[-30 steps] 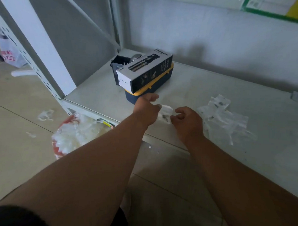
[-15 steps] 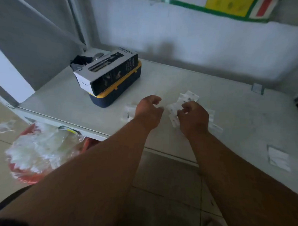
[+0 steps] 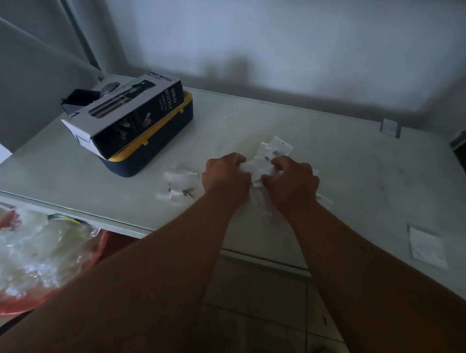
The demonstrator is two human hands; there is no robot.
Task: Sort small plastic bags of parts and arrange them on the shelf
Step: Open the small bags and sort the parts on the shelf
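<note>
Where fingers hung loose before, both hands (image 3: 261,180) now clench the bag pile (image 3: 264,161).

Your view is dim and bluish; a soft shadow darkens the back wall (image 3: 285,45), and the edges blur and bend.

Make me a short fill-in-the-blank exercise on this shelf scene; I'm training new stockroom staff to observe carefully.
1. Both hands, the left hand and the right hand, hold small clear plastic bags over the white ____.
2. The grey-and-black cardboard carton lies on top of a navy box with a ____ lid.
3. A separate pair of small clear bags holding metal parts lies to the ____ of the left hand.
4. A flat white paper slip lies near the shelf's ____ edge.

Missing words: shelf; yellow; left; front
</note>
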